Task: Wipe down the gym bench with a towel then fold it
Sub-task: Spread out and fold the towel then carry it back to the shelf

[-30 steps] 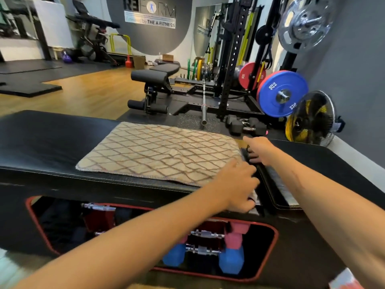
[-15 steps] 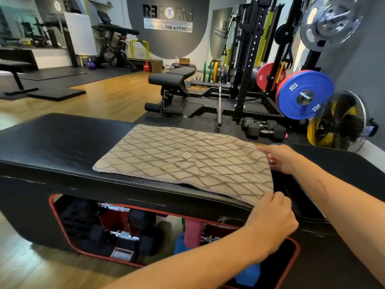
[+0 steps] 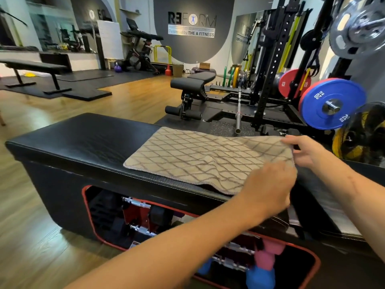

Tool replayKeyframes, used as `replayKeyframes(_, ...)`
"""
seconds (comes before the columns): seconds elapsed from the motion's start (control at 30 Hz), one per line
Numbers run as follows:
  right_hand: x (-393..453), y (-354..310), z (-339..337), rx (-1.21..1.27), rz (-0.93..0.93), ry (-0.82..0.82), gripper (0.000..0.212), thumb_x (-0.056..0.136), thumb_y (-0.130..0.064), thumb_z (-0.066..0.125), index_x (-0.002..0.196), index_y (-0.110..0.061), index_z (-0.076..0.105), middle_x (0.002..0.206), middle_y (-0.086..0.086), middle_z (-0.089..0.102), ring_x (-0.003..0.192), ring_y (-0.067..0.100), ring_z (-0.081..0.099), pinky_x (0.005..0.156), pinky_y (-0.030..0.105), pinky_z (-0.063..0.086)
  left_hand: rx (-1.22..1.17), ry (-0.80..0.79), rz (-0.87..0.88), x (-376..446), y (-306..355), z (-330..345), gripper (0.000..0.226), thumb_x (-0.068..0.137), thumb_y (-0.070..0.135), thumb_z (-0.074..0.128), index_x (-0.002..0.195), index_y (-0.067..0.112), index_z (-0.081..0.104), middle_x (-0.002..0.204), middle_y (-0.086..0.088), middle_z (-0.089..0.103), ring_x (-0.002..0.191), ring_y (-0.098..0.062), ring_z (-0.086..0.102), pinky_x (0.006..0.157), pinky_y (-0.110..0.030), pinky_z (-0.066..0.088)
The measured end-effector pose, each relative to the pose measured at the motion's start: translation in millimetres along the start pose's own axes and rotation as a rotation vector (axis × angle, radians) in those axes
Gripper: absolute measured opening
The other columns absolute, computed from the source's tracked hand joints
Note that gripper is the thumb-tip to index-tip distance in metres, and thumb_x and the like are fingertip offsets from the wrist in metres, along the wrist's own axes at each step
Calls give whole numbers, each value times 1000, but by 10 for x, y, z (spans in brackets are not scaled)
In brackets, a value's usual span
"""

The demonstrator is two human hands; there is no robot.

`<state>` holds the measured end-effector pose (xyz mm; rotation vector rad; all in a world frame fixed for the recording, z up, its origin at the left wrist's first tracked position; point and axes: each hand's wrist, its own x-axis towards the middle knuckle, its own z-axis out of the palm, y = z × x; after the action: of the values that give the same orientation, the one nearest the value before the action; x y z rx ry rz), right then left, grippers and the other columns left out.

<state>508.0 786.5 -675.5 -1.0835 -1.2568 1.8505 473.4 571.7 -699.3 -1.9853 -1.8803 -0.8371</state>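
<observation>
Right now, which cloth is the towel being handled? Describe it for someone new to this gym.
Find the long black padded bench nearest the camera. The towel lies on its top: tan with a dark diamond grid, its right end lifted by both hands.

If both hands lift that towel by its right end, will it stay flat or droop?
Probably droop: the towel already ripples where the left hand and right hand pinch its corners. It looks thin and light, likely sliding easily on the bench.

A beige diamond-patterned cloth towel (image 3: pixel 200 161) lies on the right half of the black padded desk (image 3: pixel 83 140); pink and blue dumbbells (image 3: pixel 264 265) sit in the compartment beneath it.
</observation>
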Motion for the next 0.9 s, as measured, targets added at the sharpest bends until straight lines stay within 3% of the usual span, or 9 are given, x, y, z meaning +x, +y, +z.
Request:
replayKeyframes(0.07,25,-92,153,-60,23,31,13,98,-2,48,95,-12,55,88,8,50,73,19,54,59,32,57,-85,77,-187,16,-185,-208,4,87,9,55,91,7,55,83,-10,58,75,-27,57,55,-34,44)
replayKeyframes(0.13,97,-196,310,-118,-17,59,19,96,-5,50,78,-13,50,75,3,45,58,16,45,69,27,57,-241,107,-415,-3,-462,-378,7,87,14,54,85,8,54,75,-5,58,65,-20,55,51,-29,44)
replayKeyframes(0.27,125,-373,879,-315,-237,109,18,86,-3,59,69,-9,56,52,1,55,27,6,40,34,15,32,-502,171,-799,-242,-1074,-718,17,82,18,62,82,1,63,83,-13,71,61,-17,56,54,-28,48)
replayKeyframes(0.33,58,-397,1271,-483,-372,97,8,81,-12,71,76,-6,67,52,-2,66,42,7,60,44,20,43,-553,134,-905,-447,-1371,-847,10,80,11,61,78,3,65,82,-16,71,56,-16,56,49,-22,44)
replayKeyframes(0.43,40,-326,1854,-764,-495,-90,28,84,-31,71,99,-7,74,97,7,75,90,20,71,71,30,54,-481,111,-982,-790,-1756,-964,10,76,7,61,77,1,69,76,-14,65,56,-12,54,53,-20,42)
replayKeyframes(0.5,-20,-210,2183,-1016,-600,-232,36,92,-37,62,114,-10,72,115,6,69,106,22,63,92,36,51,-429,173,-1040,-965,-1954,-1020,16,76,8,63,79,-7,68,77,-19,69,58,-14,57,53,-21,41)
replayKeyframes(0.6,-88,10,2589,-1208,-672,-376,48,100,-41,50,131,-5,60,135,13,59,122,28,54,101,36,42,-425,239,-1071,-1150,-2146,-1135,17,79,6,64,84,-11,67,69,-19,69,42,-13,59,39,-21,42)
replayKeyframes(0.8,76,470,3018,-1418,-573,-557,71,104,-47,36,160,-18,4,166,7,10,152,27,14,114,34,25,-284,322,-1127,-1343,-2448,-1236,14,76,4,59,76,-6,68,72,-20,70,52,-24,64,44,-29,55)
replayKeyframes(0.9,177,677,3077,-1639,-581,-526,77,98,-63,34,158,-33,-5,168,3,0,152,35,-2,120,54,12,-221,281,-1122,-1387,-2531,-1217,14,74,5,59,75,-6,68,71,-22,69,58,-29,66,51,-39,59)
